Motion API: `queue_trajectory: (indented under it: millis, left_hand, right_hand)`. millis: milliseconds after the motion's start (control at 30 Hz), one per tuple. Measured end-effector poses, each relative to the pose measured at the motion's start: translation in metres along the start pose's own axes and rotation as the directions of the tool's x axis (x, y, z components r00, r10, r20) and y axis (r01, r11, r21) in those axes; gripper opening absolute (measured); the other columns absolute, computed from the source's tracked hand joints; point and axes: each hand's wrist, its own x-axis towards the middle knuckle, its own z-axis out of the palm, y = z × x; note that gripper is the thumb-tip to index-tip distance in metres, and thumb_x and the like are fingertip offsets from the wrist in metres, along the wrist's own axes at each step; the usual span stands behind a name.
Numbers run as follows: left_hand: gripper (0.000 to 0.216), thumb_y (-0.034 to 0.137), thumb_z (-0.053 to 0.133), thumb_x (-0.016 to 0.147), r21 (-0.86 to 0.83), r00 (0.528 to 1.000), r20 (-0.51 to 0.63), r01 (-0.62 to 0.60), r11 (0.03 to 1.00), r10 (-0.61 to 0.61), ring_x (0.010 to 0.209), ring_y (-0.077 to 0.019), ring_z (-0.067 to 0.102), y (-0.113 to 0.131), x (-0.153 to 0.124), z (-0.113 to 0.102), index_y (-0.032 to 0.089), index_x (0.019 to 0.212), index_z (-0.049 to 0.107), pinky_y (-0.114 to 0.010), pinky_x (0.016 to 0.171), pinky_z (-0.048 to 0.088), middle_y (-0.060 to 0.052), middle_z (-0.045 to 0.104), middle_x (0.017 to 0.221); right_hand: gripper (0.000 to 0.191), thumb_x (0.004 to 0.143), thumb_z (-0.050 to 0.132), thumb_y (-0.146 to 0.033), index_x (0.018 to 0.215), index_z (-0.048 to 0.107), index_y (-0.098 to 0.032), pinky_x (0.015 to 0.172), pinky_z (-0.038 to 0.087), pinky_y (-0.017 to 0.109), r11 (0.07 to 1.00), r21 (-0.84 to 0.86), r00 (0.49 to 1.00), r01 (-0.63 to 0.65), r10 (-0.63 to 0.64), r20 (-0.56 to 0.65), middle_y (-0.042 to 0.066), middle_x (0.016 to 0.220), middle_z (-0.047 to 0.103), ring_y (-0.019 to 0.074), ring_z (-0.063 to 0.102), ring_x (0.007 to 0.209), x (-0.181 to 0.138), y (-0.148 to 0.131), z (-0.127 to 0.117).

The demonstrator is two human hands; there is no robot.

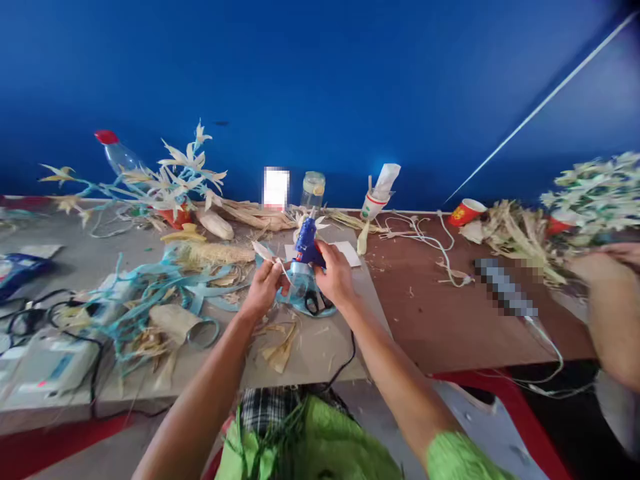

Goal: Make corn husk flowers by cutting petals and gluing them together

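My right hand [337, 275] is closed around the handle of a blue hot glue gun [306, 239], near the middle of the table. Pinched in the fingers of my left hand [265, 288] is a pale corn-husk petal [263, 251] with a thin white stem. The two hands are close together but apart. Below the glue gun sits a clear bluish plastic piece [299, 280], with black-handled scissors [312, 304] beside it. A white husk flower [320, 223] shows just behind the gun.
Blue strips [150, 287], a cardboard tube [173, 323] and corn cobs [215, 224] lie to the left. A branch of husk flowers [185, 163] stands behind them. White cables [440, 250] and a red paper cup [467, 212] are on the right, near another person's arm [613, 313].
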Motion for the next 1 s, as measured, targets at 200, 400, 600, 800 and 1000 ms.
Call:
queue_trajectory:
  millis: [200,400,600,800,1000]
  left_hand:
    - [0.036,0.049,0.046,0.086,0.096,0.990,-0.128,-0.050,0.994,0.062,0.041,-0.0071,0.042,0.011,-0.001,0.003,0.018,0.069,0.048,-0.022,0.045,0.032,0.004,0.050,0.048]
    - [0.036,0.051,0.048,0.084,0.051,0.987,-0.141,-0.075,0.996,0.081,0.041,-0.0068,0.041,0.019,-0.001,0.004,0.017,0.073,0.051,-0.022,0.044,0.032,0.003,0.052,0.051]
    - [0.034,0.052,0.047,0.084,0.044,0.988,-0.150,-0.033,0.998,0.039,0.039,-0.0087,0.042,0.011,0.000,0.003,0.018,0.078,0.049,-0.023,0.044,0.033,0.005,0.050,0.047]
    - [0.033,0.049,0.047,0.085,0.152,0.961,-0.266,-0.036,0.988,0.076,0.042,-0.0072,0.039,0.010,-0.001,0.002,0.019,0.072,0.045,-0.021,0.044,0.032,0.006,0.043,0.048]
    - [0.031,0.047,0.047,0.084,0.166,0.985,-0.170,0.030,0.986,-0.001,0.038,-0.0063,0.034,0.013,-0.002,0.003,0.020,0.072,0.043,-0.020,0.040,0.026,0.007,0.041,0.047]
  right_hand:
    - [0.046,0.077,0.053,-0.012,0.123,0.050,-0.013,0.085,0.047,0.039,0.988,-0.025,0.980,-0.151,0.147,-0.131,0.014,0.106,0.061,0.0263,0.057,0.097,0.009,0.018,-0.007]
    - [0.046,0.079,0.052,-0.016,0.125,0.047,-0.014,0.086,0.046,0.040,0.987,-0.001,0.967,-0.162,0.158,-0.198,0.015,0.106,0.060,0.0265,0.056,0.100,0.007,0.030,-0.014]
    - [0.047,0.079,0.052,-0.014,0.125,0.047,-0.014,0.084,0.045,0.039,0.999,-0.025,0.999,-0.030,0.029,-0.028,0.014,0.104,0.060,0.0266,0.055,0.096,-0.002,-0.004,-0.001]
    - [0.046,0.077,0.051,-0.012,0.123,0.050,-0.015,0.084,0.045,0.040,1.000,-0.030,1.000,-0.009,0.009,0.011,0.014,0.104,0.061,0.0272,0.056,0.096,-0.003,-0.007,0.004]
    - [0.040,0.068,0.063,-0.021,0.107,0.056,-0.018,0.080,0.047,0.036,0.814,0.435,0.797,-0.385,0.531,-0.289,0.008,0.097,0.062,0.0213,0.057,0.090,0.007,0.032,-0.001]
